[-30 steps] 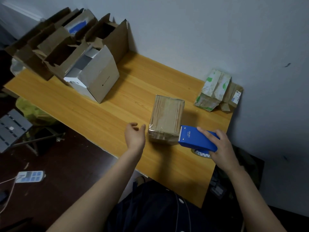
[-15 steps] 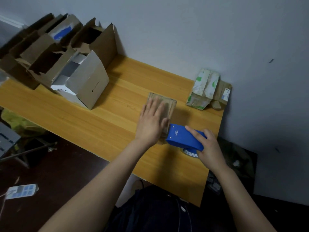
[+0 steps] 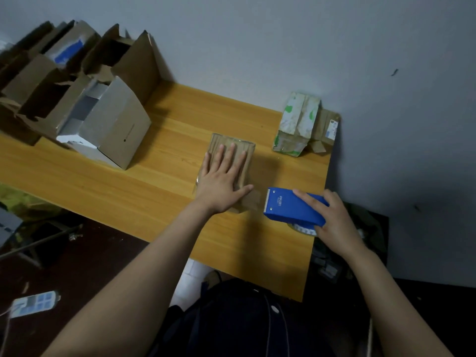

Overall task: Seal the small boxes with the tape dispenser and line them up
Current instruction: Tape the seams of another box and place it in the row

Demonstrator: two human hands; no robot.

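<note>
A small brown cardboard box (image 3: 247, 152), wrapped in clear tape, lies on the wooden table (image 3: 159, 181). My left hand (image 3: 222, 176) presses flat on its top with straight, spread fingers. Just right of the box, my right hand (image 3: 332, 220) grips the blue tape dispenser (image 3: 291, 210), whose toothed edge points at the box's near right corner. A strip of tape runs from that corner toward the dispenser. At the table's far right corner stand a white-and-green box (image 3: 298, 119) and a small brown box (image 3: 325, 130), side by side against the wall.
Several open cardboard boxes (image 3: 77, 81) crowd the table's far left, a grey-white one (image 3: 113, 132) nearest. The wall runs behind the table. A power strip (image 3: 33, 304) lies on the dark floor at the lower left. The table's right edge is just beyond the dispenser.
My left hand rose from beside the box and now lies flat on its top. The dispenser has drawn slightly away from the box to the right.
</note>
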